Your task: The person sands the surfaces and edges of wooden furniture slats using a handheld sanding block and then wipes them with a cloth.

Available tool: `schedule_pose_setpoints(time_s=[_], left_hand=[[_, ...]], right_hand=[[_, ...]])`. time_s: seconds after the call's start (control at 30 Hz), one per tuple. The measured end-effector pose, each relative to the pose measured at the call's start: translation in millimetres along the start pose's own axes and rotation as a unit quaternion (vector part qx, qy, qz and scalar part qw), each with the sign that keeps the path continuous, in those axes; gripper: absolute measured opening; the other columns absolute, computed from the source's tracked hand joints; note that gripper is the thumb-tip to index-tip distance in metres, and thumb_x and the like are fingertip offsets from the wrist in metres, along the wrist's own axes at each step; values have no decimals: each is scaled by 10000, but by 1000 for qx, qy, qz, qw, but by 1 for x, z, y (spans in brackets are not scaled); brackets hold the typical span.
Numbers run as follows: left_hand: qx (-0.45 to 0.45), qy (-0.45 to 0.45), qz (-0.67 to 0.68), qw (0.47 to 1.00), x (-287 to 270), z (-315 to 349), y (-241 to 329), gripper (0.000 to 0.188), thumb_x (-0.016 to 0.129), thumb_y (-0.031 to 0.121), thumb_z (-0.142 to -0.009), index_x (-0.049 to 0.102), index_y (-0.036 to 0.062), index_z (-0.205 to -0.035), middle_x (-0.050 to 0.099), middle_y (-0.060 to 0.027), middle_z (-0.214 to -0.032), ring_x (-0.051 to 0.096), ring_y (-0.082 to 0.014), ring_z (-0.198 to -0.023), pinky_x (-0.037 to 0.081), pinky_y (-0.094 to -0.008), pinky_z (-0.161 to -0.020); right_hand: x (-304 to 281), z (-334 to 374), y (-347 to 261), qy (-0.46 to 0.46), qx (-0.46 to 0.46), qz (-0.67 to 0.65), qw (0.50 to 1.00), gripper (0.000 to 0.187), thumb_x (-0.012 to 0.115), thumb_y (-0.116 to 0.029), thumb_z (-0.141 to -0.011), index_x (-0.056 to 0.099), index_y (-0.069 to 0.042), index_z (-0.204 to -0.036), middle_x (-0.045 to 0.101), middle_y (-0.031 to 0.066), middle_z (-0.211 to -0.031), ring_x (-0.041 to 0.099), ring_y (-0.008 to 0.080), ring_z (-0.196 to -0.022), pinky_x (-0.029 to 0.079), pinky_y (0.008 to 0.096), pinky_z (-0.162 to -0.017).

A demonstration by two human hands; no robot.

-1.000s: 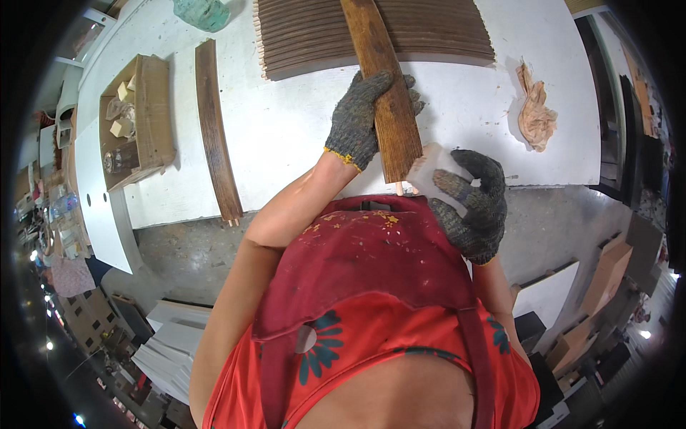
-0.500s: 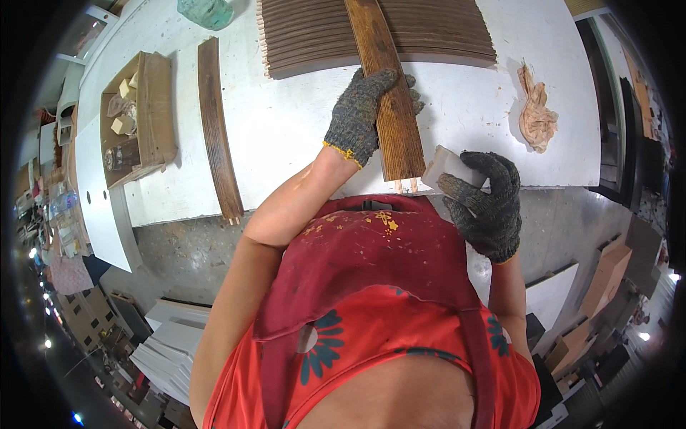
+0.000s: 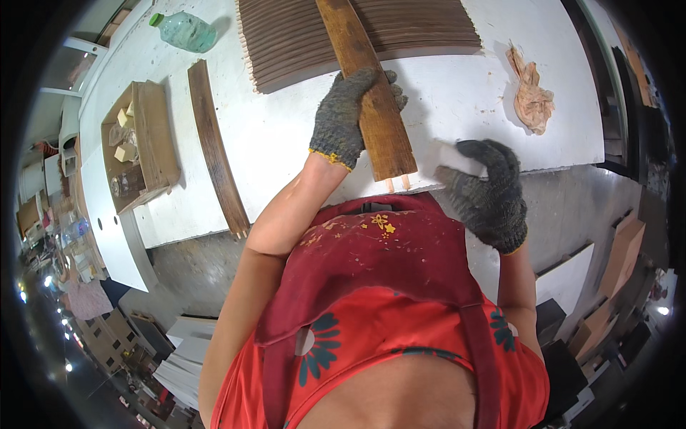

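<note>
My left hand (image 3: 341, 118), in a dark knitted glove with a yellow cuff, is closed around a brown wooden slat (image 3: 386, 136). Pale dowel pins stick out of the slat's near end, close to the table's front edge. Just right of that end, my right hand (image 3: 491, 191), gloved in the same dark knit, grips a pale grey block (image 3: 458, 159) between thumb and fingers. The block is smeared by motion and stands apart from the slat. Beyond my left hand the slat reaches over a row of dark brown slats (image 3: 421, 32).
On the white table (image 3: 279, 143) another brown slat (image 3: 214, 146) lies to the left. Beside it is an open cardboard box (image 3: 157, 136) with small pale blocks inside. A green bottle (image 3: 187, 32) lies at the far left, a crumpled beige cloth (image 3: 534, 101) at the right.
The view has shifted a little, bringing the whole bottle into sight. The pale block has moved slightly away from the slat's right edge, and the slat's face looks lighter and tilted.
</note>
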State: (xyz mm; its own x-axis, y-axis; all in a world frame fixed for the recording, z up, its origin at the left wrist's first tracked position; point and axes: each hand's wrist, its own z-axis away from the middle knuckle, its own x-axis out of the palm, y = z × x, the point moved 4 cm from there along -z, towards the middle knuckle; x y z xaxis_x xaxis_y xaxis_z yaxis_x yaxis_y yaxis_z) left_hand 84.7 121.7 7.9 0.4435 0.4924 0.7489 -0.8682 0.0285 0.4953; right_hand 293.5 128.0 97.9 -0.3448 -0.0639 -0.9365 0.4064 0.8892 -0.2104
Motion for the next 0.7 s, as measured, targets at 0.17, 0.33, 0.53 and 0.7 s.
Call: schedule_pose_setpoints(time_s=[0.17,0.33,0.53,0.7], left_hand=[[-13,-29,-11,999,4,-1,11,334,567,180,-910,509,-69,-1126,613,-174,-959,632,-249,-835,556,-340,-730],[-24,-43,-3,999,-4,-8,9,313,554,194,-922,521,-45,-1123,614,-170,-967,639,-285,-860,555,-382,-759],[-34,-23,-42,998,-6,-6,11,353,583,212,-904,521,-47,-1136,618,-173,-994,639,-281,-858,552,-380,-742],[-27,-27,-47,998,-9,-6,8,363,594,212,-898,521,-48,-1139,621,-171,-979,639,-277,-857,553,-383,-746]], right_hand=[[-1,19,23,75,148,-212,963,440,763,-67,-656,678,-150,-1080,566,110,-1172,549,294,-1050,473,397,-885],[18,-6,10,113,179,-331,920,447,775,-77,-676,665,-120,-1106,571,110,-1184,552,279,-1092,475,367,-916],[34,-6,2,94,173,-312,929,421,783,-94,-673,684,-136,-1080,579,109,-1174,563,294,-1080,486,385,-900],[26,-3,6,76,162,-310,934,422,783,-88,-664,688,-131,-1072,587,113,-1154,571,290,-1067,490,381,-893]])
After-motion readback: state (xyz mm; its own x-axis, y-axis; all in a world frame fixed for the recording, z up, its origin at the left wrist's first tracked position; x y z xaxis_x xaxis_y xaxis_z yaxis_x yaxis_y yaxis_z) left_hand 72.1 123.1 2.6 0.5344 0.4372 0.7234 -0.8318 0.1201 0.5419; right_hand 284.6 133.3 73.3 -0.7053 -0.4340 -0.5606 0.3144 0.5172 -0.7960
